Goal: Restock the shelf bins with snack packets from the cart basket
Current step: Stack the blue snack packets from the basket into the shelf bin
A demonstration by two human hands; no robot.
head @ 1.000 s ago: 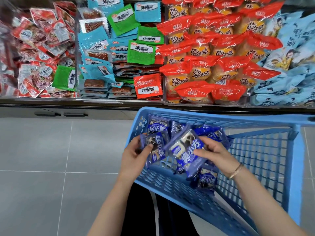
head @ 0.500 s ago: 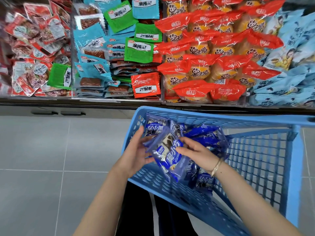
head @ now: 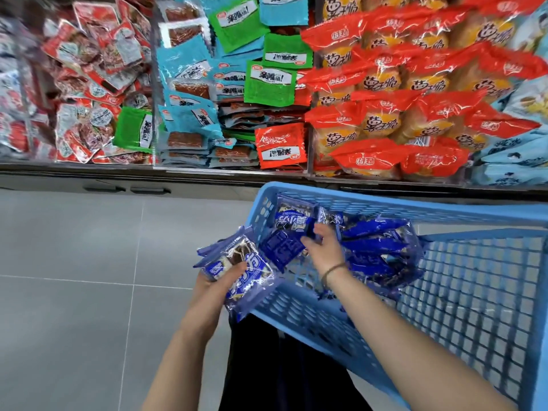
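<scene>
The person's left hand (head: 218, 284) is gripping a small stack of blue snack packets (head: 247, 275), thumb on top, just outside the near left corner of the blue cart basket (head: 385, 213). The right hand (head: 323, 250) is reaching into the basket, its fingers curling round another blue packet (head: 281, 247) beside the remaining pile (head: 376, 253). The full shelf bins (head: 207, 169) are standing far behind.
</scene>
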